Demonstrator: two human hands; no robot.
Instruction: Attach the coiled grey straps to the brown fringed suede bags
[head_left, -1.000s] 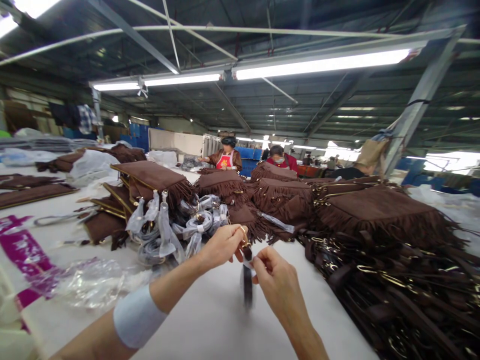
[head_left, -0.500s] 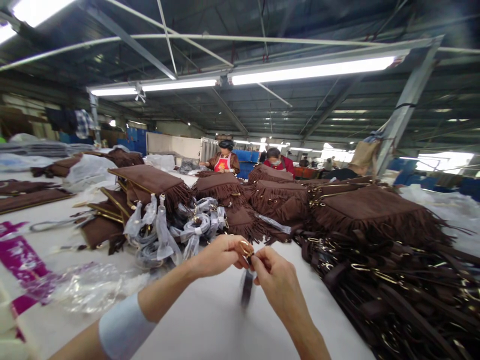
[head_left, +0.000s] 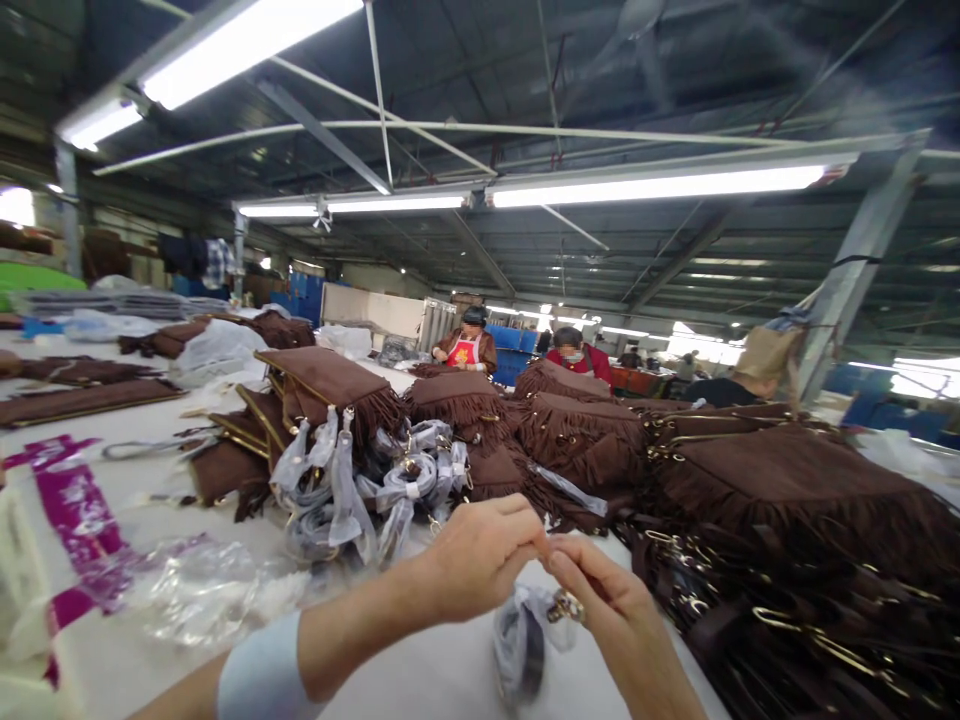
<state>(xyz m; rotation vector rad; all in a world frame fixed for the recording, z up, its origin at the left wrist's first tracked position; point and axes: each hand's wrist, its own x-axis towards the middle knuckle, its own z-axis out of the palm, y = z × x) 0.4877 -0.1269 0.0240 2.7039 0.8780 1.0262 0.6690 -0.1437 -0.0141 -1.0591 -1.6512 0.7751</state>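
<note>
My left hand (head_left: 487, 555) is closed in a pinch, its fingertips meeting those of my right hand; whatever lies between them is hidden. My right hand (head_left: 611, 590) is also closed. Beneath its fingers hangs a dark bag strap (head_left: 531, 645), coiled and partly wrapped in clear grey plastic, with a gold clasp (head_left: 566, 606) against the palm side. Behind my left hand lies a heap of plastic-wrapped straps (head_left: 409, 480). To the right of my right hand spreads a pile of unwrapped dark brown straps (head_left: 795, 620) with gold hooks.
Brown fringed bags (head_left: 795, 465) are stacked across the white table (head_left: 420, 680). Crumpled clear plastic (head_left: 202, 590) and a magenta-printed wrapper (head_left: 75, 500) lie at left. Two people, one in a red apron (head_left: 463, 353), are beyond the bags; another person in dark clothing (head_left: 720, 390) is at right.
Both hands have come lower and nearer, moving slightly right. The strap's gold clasp, earlier between my fingers, now hangs under my right hand, with the plastic-wrapped coil showing more plainly. The view has shifted left.
</note>
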